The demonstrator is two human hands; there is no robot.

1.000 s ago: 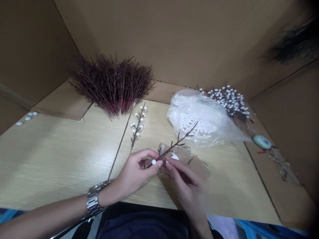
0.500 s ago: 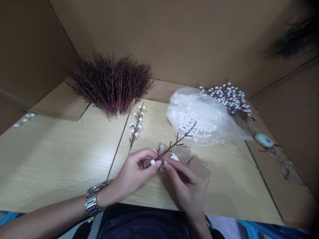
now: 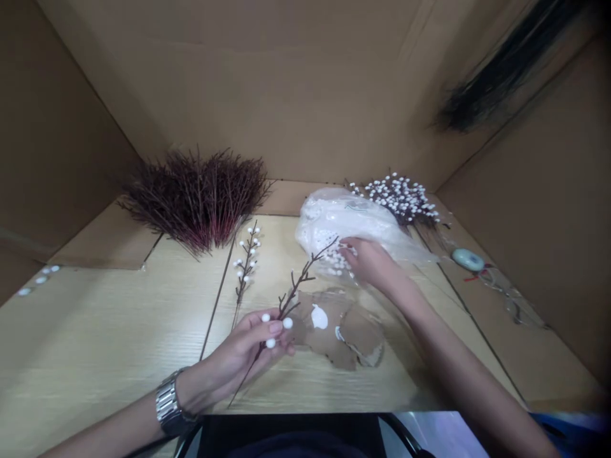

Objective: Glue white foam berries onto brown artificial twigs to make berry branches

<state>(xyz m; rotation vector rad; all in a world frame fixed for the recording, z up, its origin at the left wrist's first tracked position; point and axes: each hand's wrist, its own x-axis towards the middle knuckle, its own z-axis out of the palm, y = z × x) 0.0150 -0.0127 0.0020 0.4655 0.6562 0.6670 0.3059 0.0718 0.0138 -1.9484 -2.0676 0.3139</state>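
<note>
My left hand (image 3: pixel 251 340) is closed round the stem of a brown artificial twig (image 3: pixel 302 277), held at a slant with its bare tip up to the right. Three white berries sit on its lower part, by my thumb. My right hand (image 3: pixel 370 259) reaches to the clear plastic bag (image 3: pixel 377 222), fingers bent among the loose white berries (image 3: pixel 334 262); what lies between the fingertips is too small to make out. Below the bag, a torn piece of cardboard (image 3: pixel 305 337) bears a white glue-like blob (image 3: pixel 319 317). A berried twig (image 3: pixel 247 264) lies on the table left of the held one.
A big bundle of bare brown twigs (image 3: pixel 200 200) lies at the back left. Berried twigs (image 3: pixel 401 197) are heaped behind the bag. Several white berries (image 3: pixel 42 279) lie far left. A pale green oval object (image 3: pixel 468 259) and glasses (image 3: pixel 510 296) are on the right. Cardboard walls (image 3: pixel 267 95) enclose the table.
My right hand has left the twig and moved up and right to the bag. My left hand has shifted slightly left and lower, still holding the twig. The view has tilted up.
</note>
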